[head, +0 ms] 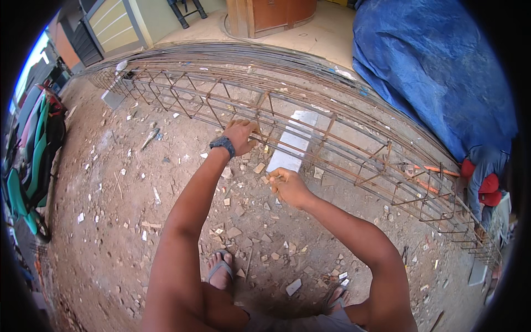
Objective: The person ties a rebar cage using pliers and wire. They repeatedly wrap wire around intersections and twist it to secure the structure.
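Observation:
A long rebar cage (207,101) of rusty steel bars and stirrups runs across the view from the far left to the lower right. My left hand (240,135), with a dark watch on the wrist, grips a near-side bar of it close to a stirrup. My right hand (289,189) is held nearer to me, in front of the cage, its fingers curled with the tips together. Whether something thin is pinched there I cannot tell. Under the cage, just beyond my right hand, lies a pale flat block (292,143).
Loose rebar rods (174,52) lie behind the cage. A blue tarpaulin (431,62) hangs at the right. A co-worker (489,174) bends over the cage's right end. Motorbikes (33,153) stand left. Broken tile pieces (234,232) litter the dirt around my sandalled feet (220,269).

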A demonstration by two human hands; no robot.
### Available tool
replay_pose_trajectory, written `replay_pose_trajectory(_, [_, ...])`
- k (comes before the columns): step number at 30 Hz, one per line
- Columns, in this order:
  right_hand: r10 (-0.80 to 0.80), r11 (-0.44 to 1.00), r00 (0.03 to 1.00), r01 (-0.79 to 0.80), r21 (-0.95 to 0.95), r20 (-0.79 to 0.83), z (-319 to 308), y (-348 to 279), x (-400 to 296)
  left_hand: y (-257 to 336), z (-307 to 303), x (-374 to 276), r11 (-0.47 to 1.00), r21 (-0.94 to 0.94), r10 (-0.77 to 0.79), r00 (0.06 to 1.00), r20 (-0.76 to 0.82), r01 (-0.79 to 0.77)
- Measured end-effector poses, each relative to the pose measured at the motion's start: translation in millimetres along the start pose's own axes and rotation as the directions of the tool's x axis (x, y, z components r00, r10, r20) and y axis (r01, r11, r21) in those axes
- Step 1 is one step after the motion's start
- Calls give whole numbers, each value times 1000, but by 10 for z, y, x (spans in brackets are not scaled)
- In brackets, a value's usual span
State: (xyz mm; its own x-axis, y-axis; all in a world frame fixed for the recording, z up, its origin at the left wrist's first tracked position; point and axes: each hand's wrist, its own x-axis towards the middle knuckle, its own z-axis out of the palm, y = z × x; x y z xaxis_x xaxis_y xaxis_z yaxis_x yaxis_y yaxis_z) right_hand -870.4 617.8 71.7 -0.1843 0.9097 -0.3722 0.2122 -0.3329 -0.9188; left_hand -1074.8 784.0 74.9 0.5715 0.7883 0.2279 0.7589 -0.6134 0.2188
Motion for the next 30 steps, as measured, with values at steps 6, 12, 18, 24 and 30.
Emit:
replay_pose_trajectory(6, [87,906,949,51,420,-303,533,-275,626,-416,-287,374,952,-285,169,966,194,-110])
replay_pose_trajectory(12, [60,830,800,293,476,-598,893,-351,933,-323,-370,339,925,-345,190,979,69,-156])
replay_pose_trajectory(18, [104,797,694,370,477,-713,1075,-281,1155,-349,-547,299,927,-347,179,981,81,-141])
replay_pose_trajectory(24, [73,851,710,322,416,-700,1305,-289,993,-408,-542,338,880,-435,230,972,44,-189])
replay_pose_trajectory(30, [-14,873,626,388,296,-780,1068,-499,1151,-414,-591,436,881,-473,117,955,274,27])
